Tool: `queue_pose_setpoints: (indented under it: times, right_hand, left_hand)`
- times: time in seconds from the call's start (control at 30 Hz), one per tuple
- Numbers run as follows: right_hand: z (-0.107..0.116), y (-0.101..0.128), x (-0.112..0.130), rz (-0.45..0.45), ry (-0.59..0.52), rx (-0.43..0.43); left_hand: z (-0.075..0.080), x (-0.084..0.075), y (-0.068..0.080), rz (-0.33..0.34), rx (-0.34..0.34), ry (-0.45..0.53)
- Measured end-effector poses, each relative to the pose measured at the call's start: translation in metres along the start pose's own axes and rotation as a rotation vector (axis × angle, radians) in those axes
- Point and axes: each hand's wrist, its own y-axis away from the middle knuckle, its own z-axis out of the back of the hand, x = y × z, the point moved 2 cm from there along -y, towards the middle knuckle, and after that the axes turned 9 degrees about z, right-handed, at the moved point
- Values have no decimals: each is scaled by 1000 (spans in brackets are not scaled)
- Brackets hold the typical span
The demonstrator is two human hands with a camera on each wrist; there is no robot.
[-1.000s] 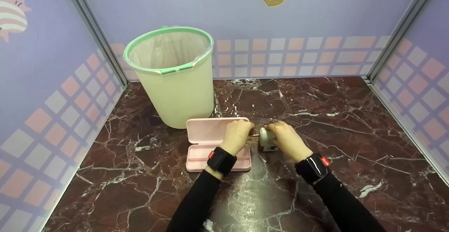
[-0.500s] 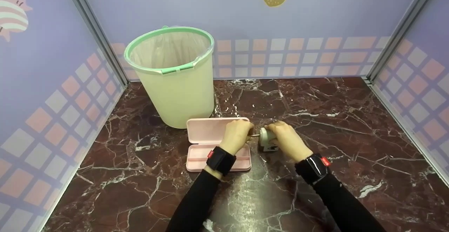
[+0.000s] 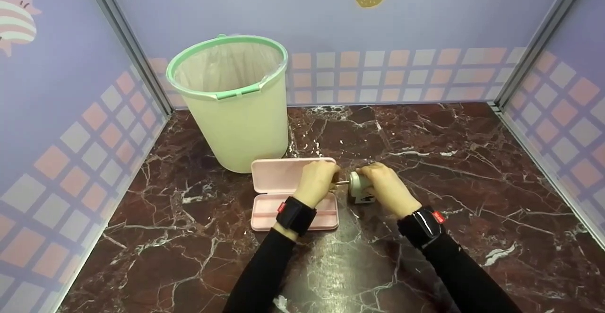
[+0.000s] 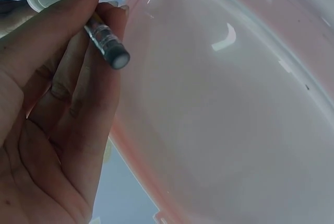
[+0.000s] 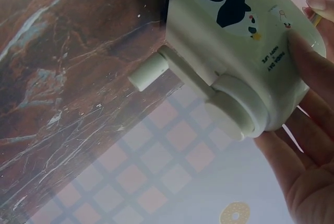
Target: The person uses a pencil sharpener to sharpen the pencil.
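Observation:
Between thumb and fingers, my left hand [image 3: 315,183] pinches a pencil [image 4: 102,35] near its eraser end. The pencil's other end sits in the hole of a pale green crank pencil sharpener [image 3: 361,192]. My right hand [image 3: 387,187] grips the sharpener's body from the side. In the right wrist view the sharpener carries a penguin print, and its crank handle [image 5: 182,75] sticks out away from the fingers. Beneath my left forearm lies an open pink pencil case [image 3: 269,205], its lid folded back.
Behind the case stands a tall pale-green bin [image 3: 246,128] with a liner and a green rim. Printed panels [image 3: 425,24] wall the dark marble table [image 3: 189,247] at the back and both sides.
My left hand shifts very slightly to the left with the pencil. The right hand and the sharpener stay almost where they were.

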Motion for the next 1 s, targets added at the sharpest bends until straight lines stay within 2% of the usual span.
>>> queue_pose_setpoints:
  times: [0.2, 0.3, 0.37, 0.47, 0.53, 0.6, 1.0]
  right_hand:
    - [-1, -1, 1, -6, -6, 16]
    - [0, -2, 0, -4, -5, 16]
    - [0, -2, 0, 7, -3, 13]
    - [2, -1, -2, 19, 9, 0]
    - [3, 0, -2, 15, 9, -3]
    - [4, 0, -3, 7, 2, -1]
    - [2, 0, -3, 3, -16, 14]
  left_hand:
    - [1, 6, 1, -13, -15, 14]
    - [4, 19, 3, -9, -55, 57]
    - [6, 30, 6, -1, -57, 73]
    - [11, 46, 11, -8, -26, 92]
    - [14, 53, 13, -19, 24, 117]
    - [18, 57, 13, -23, 47, 141]
    - [27, 65, 17, -16, 79, 221]
